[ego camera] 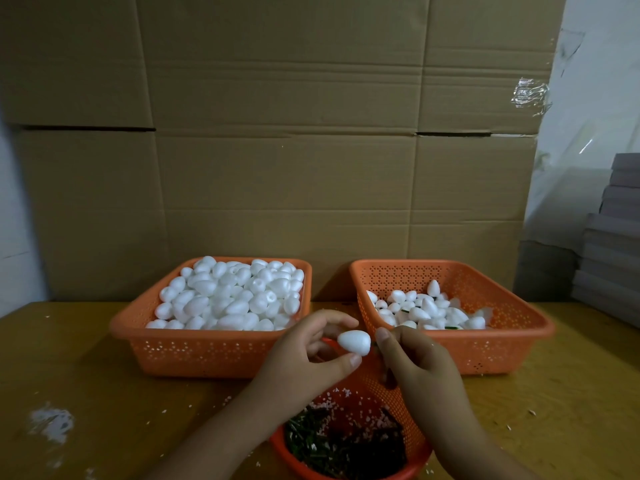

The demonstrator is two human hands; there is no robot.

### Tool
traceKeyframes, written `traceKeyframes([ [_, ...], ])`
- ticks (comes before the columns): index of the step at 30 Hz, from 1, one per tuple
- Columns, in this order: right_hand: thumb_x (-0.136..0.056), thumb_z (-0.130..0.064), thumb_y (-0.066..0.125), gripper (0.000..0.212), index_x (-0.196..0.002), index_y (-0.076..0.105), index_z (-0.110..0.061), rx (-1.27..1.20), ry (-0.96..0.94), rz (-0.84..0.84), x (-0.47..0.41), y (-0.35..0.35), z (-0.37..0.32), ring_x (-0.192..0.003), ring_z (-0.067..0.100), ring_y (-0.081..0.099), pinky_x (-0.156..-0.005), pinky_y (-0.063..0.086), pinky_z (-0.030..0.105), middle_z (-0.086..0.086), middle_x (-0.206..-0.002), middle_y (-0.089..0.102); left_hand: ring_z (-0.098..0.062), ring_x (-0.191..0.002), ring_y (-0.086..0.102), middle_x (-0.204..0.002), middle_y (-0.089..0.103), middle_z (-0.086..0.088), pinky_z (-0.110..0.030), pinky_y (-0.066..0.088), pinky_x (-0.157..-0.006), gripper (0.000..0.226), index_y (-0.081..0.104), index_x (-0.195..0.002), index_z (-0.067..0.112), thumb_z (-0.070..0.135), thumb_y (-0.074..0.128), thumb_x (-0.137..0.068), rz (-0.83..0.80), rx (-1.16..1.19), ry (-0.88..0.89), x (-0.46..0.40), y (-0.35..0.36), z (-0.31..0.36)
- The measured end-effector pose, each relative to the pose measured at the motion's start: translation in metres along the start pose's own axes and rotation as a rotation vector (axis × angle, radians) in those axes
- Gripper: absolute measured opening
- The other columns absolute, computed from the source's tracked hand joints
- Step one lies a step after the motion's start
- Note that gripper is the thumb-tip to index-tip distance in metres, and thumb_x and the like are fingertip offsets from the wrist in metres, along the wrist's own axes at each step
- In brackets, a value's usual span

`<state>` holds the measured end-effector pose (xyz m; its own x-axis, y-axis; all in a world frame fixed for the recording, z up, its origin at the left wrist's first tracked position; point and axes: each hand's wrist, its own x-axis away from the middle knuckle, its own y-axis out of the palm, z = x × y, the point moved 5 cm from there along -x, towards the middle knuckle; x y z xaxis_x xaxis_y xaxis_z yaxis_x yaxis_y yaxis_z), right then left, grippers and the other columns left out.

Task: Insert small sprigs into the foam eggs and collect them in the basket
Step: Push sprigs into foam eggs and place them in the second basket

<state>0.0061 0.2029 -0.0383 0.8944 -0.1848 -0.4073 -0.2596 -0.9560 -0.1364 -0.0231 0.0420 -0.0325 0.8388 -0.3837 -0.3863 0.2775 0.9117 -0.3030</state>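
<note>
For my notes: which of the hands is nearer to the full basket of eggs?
Left. The left hand is just before the full basket; the right hand is farther right.

No text, label, brand, number or sign can be read anywhere in this view. The plain brown corrugated cardboard sheets standing behind the table bear no print, and the perforated orange plastic baskets show only their punched hole pattern. The stacked grey flat boxes at the right edge show no lettering either.
</note>
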Motion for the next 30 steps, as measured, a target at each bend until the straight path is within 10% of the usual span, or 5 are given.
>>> traceKeyframes([
  [15,-0.089,-0.017,0.063,0.020,-0.074,0.068,-0.029,-0.032,-0.024,-0.039,0.0042,0.0021,-0.0067,-0.065,0.010,0.057,-0.067,0.046,0.036,-0.003,-0.067,0.062,-0.010,-0.087,0.068,-0.102,0.071,0.005,-0.034,0.055,-0.082,0.022,0.069,-0.102,0.031,0.017,0.074,-0.086,0.043,0.036,0.018,-0.0010,-0.0001,0.0005],
  [30,-0.085,-0.014,0.071,0.012,-0.076,0.072,-0.022,0.046,-0.029,-0.018,0.0028,0.0009,-0.0037,-0.068,0.001,0.062,-0.067,0.044,0.025,-0.010,-0.071,0.070,-0.018,-0.070,0.070,-0.092,0.074,-0.001,-0.024,0.054,-0.071,0.022,0.069,-0.103,0.013,0.014,0.075,-0.082,0.078,0.129,-0.053,-0.0025,-0.0034,-0.0074],
])
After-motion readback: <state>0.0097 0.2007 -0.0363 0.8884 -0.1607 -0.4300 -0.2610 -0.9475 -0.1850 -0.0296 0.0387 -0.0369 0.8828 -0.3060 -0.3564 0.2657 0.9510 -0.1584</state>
